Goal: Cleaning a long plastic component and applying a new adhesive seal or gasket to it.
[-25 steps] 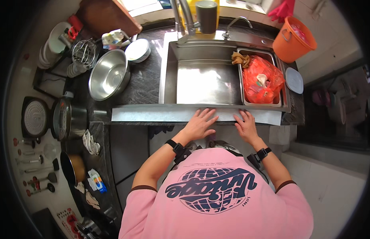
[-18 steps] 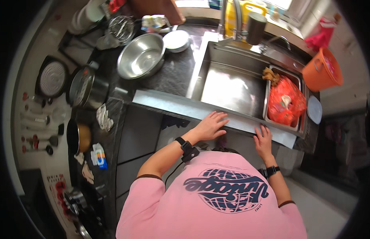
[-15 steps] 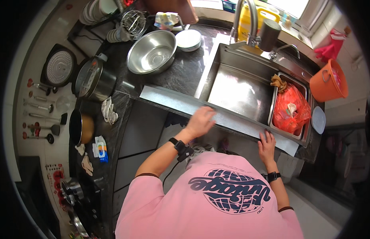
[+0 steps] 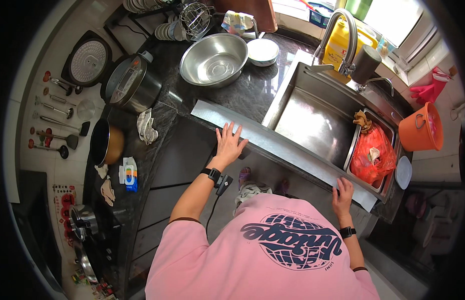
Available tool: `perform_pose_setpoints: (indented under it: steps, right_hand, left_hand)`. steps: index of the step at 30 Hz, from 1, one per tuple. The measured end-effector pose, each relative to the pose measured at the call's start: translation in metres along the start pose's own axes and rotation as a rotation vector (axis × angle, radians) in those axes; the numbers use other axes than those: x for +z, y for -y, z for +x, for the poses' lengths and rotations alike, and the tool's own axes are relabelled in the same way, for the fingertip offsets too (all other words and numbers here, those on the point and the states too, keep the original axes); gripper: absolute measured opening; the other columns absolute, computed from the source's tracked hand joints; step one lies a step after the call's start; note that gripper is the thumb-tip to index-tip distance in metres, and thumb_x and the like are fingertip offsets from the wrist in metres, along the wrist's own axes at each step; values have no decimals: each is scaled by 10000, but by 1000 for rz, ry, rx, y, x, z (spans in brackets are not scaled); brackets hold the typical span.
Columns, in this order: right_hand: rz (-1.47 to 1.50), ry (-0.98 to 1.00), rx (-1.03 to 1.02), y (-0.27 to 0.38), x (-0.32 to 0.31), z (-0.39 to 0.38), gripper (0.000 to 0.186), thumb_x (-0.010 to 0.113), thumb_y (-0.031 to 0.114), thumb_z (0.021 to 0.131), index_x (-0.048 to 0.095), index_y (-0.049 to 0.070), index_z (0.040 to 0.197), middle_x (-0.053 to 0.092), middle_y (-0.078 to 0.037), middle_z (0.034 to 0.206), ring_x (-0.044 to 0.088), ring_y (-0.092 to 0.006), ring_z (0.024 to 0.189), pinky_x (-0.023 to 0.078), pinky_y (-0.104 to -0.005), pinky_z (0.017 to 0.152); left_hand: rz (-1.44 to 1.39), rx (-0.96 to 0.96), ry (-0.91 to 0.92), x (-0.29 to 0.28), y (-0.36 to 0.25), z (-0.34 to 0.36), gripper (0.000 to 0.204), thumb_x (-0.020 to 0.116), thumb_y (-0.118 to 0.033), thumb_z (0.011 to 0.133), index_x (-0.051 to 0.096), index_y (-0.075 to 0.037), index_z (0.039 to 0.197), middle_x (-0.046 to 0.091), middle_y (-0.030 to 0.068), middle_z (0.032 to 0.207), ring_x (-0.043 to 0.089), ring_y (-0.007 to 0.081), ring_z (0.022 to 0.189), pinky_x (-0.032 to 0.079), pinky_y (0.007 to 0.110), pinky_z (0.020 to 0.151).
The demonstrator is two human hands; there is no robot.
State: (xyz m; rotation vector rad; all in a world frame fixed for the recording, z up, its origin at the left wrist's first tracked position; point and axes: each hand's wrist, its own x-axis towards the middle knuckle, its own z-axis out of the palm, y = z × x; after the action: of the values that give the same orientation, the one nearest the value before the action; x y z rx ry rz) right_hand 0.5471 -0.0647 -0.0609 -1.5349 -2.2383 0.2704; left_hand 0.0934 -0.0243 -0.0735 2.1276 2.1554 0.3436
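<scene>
A long, flat, silvery-grey strip [image 4: 287, 151] lies along the front edge of the counter, in front of the sink. My left hand [image 4: 229, 148] rests toward its left end, palm down, fingers spread with the tips on the strip. Near the right end, my right hand [image 4: 343, 197] touches the strip with outstretched fingers, holding nothing. Just beyond is the steel sink [image 4: 315, 127], its basin bare. A steel tray [image 4: 348, 159] at its right side holds a red plastic bag [image 4: 372, 152] with a brown crumpled piece [image 4: 362, 121] by it.
A large steel bowl [image 4: 215, 60] and a lidded white bowl [image 4: 263, 51] stand behind on the dark counter. The tap [image 4: 348, 45] arches over the sink's back. An orange bucket [image 4: 420, 127] stands right. Leftward are a cooker [image 4: 135, 82], a pan [image 4: 115, 144] and wipes [image 4: 128, 175].
My left hand has moved left along the strip and its fingers have spread out on it. My right hand stays near the right end. The whole view has shifted slightly.
</scene>
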Motion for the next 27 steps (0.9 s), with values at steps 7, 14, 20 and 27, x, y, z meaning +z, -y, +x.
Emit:
perform_pose_setpoints:
  steps: [7, 14, 20, 27]
  right_hand:
    - [40, -77, -140, 44, 1, 79, 377, 617, 118, 725, 525, 50, 1083, 492, -141, 1084, 446, -321, 1002, 351, -400, 866]
    - [82, 170, -327, 79, 55, 139, 337, 594, 104, 733, 531, 51, 1060, 530, -128, 930, 478, -297, 876, 394, -394, 772]
    - [204, 204, -348, 72, 70, 145, 226, 521, -1, 749, 541, 27, 973, 493, -149, 788, 485, -315, 801, 418, -373, 687]
    - [291, 296, -239, 59, 69, 157, 135, 497, 17, 804, 563, -10, 920, 502, -171, 796, 495, -338, 789, 412, -384, 684]
  left_hand:
    - [-49, 6, -45, -3, 2, 0, 541, 461, -402, 848, 408, -39, 1245, 294, 228, 1312, 216, 401, 1244, 110, 582, 999]
    - [-100, -32, -139, -16, 5, -6, 484, 487, -318, 849, 413, -28, 1230, 318, 217, 1296, 244, 377, 1240, 161, 553, 1002]
    - [-142, -151, -258, -21, 31, -17, 442, 488, -290, 848, 433, -30, 1201, 375, 181, 1236, 281, 357, 1214, 197, 522, 997]
    - [-156, -238, -373, -29, 56, -15, 420, 529, -252, 828, 446, -34, 1178, 418, 141, 1182, 357, 307, 1130, 296, 429, 930]
